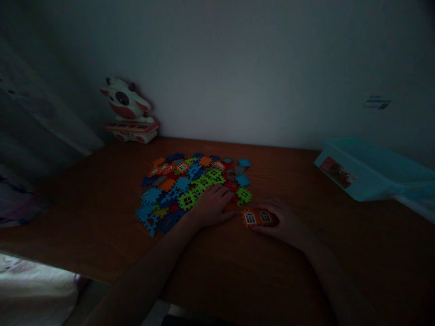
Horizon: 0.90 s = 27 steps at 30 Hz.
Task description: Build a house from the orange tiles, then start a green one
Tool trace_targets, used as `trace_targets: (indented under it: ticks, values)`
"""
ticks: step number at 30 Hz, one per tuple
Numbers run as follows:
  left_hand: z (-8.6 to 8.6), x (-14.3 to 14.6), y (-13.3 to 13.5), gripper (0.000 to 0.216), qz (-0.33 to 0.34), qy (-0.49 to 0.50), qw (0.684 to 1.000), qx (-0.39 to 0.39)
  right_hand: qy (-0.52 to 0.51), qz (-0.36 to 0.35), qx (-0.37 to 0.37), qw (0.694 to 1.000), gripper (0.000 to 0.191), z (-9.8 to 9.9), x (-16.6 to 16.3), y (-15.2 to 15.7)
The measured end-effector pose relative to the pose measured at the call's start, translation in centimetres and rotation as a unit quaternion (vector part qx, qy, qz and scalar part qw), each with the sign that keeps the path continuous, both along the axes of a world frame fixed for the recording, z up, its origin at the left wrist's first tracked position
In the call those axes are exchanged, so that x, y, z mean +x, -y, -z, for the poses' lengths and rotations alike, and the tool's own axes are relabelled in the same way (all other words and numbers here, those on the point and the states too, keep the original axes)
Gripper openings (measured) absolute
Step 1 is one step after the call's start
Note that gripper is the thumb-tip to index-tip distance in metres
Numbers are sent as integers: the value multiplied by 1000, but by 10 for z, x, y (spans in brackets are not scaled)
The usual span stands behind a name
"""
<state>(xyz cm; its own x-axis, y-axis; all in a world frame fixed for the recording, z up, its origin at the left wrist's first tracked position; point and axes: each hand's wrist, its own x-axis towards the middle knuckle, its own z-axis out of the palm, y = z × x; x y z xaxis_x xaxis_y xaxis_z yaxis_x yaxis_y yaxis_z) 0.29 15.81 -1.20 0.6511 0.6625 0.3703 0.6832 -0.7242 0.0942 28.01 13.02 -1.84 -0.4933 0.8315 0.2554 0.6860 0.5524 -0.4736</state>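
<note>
A loose pile of interlocking plastic toy building pieces [193, 183] in blue, green, orange and red lies on the wooden desk [102, 217]. Some pieces have small white windows. My left hand [212, 206] rests palm down on the pile's near right edge, its fingers spread and holding nothing I can see. To the right, my right hand [283, 222] curls around an orange piece joined from sections, with two white windows [256, 217]. The hand hides that piece's right end. A green piece [244, 195] sits between my hands.
A cow-shaped toy on a red and white toy keyboard [131, 111] stands against the white wall at the desk's back left. A turquoise plastic box [360, 170] sits at the right. A hanging curtain [41, 108] runs down the left side, and pale bedding [34, 294] lies below the desk's near left edge.
</note>
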Motion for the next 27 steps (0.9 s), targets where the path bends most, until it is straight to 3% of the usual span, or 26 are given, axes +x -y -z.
trace_targets:
  ticks: [6, 14, 27]
  values:
    - [0, 1, 0, 30, 34, -5, 999, 23, -11, 17, -1, 1000, 38, 2, 0, 0]
    - [2, 1, 0, 23, 69, -11, 996, 63, -21, 30, -73, 997, 41, -4, -1, 4]
    - [-7, -1, 2, 51, -33, -26, 999, 5, -32, 1, -48, 998, 32, -4, -4, 2]
